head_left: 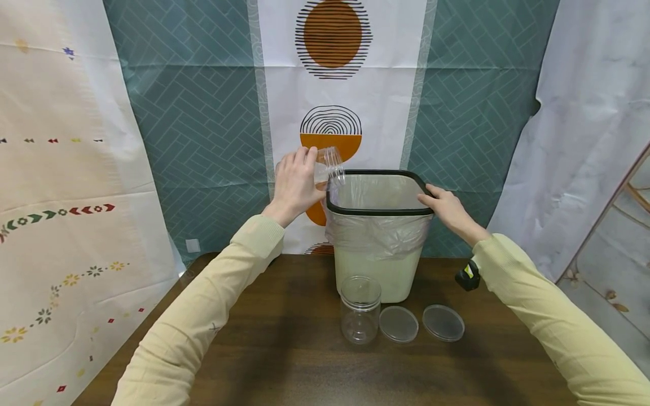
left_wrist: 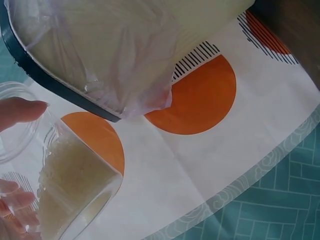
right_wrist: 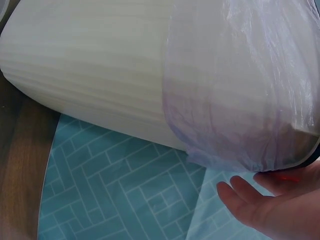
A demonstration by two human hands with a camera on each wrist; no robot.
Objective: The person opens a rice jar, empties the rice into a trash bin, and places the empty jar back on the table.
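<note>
My left hand [head_left: 297,183] grips a clear plastic jar [left_wrist: 80,175] on its side, its mouth at the left rim of a bin. Pale, grainy contents lie inside the jar. The cream trash can [head_left: 376,265] has a black rim and a thin translucent bag liner [head_left: 378,234] folded over it. On the right side of that rim, my right hand [head_left: 449,211] holds on, with several fingers outside the liner in the right wrist view. In front of the can stands a second clear jar [head_left: 360,316]. Two round clear lids [head_left: 399,324] lie to its right.
Everything stands on a dark brown wooden table [head_left: 304,366]. Near the right sleeve is a small black object with a yellow-green mark [head_left: 468,276]. A patterned curtain [head_left: 193,113] hangs behind the can.
</note>
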